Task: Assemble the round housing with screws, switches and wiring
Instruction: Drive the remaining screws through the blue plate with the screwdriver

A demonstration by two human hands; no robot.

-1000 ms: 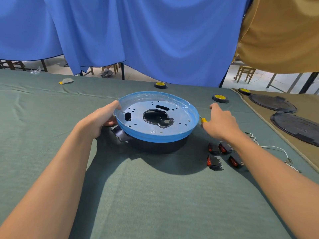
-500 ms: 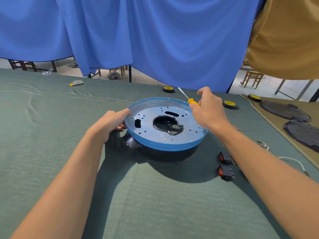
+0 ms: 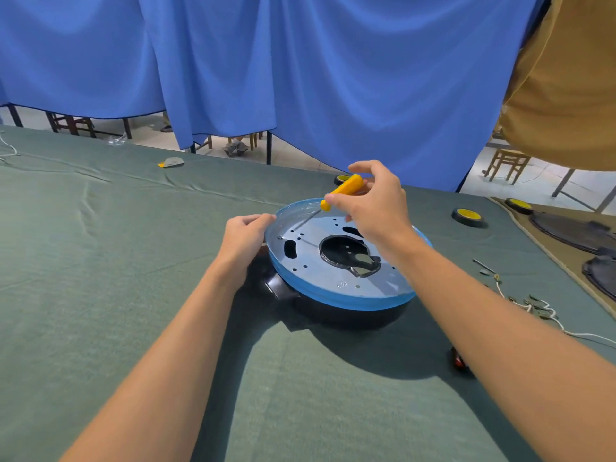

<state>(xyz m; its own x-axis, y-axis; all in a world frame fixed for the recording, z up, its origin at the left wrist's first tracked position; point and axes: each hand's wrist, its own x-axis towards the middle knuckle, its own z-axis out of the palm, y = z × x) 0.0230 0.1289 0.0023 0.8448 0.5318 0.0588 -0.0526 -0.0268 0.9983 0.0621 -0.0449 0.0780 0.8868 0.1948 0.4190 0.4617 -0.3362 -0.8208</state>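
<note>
The round housing [image 3: 346, 281] is set near the middle of the green-clothed table [image 3: 100, 261], a blue-filmed metal plate with a raised rim seated on a dark base. Its left rim is gripped by the left hand [image 3: 245, 236], the fingers [image 3: 263, 217] curled over the edge. A yellow-handled screwdriver [image 3: 343, 190] is pinched in the right hand [image 3: 376, 201], thumb and fingertips clamped on the handle. The shaft is slanted down so that the tip meets the plate just inside the left rim, beside a dark slot. Whether a screw sits under the tip cannot be made out. The work is judged to be at an early screw-fastening step: many small holes in the plate are seen unfilled, so most of the screwing appears to be left. Nothing of the switch or wiring stages looks begun. One red-and-black switch [image 3: 459, 361] is glimpsed on the cloth behind the right forearm, and the white wiring [image 3: 530, 306] lies loose to the right, well apart from the housing. As a container, the housing holds little that can be seen — through the large central opening only a dark interior with a few pale spots is shown, and no switch or wire is seen in the plate's slots. Yellow-hubbed wheels [image 3: 468, 216] and dark round covers [image 3: 573, 230] are left at the far right.
</note>
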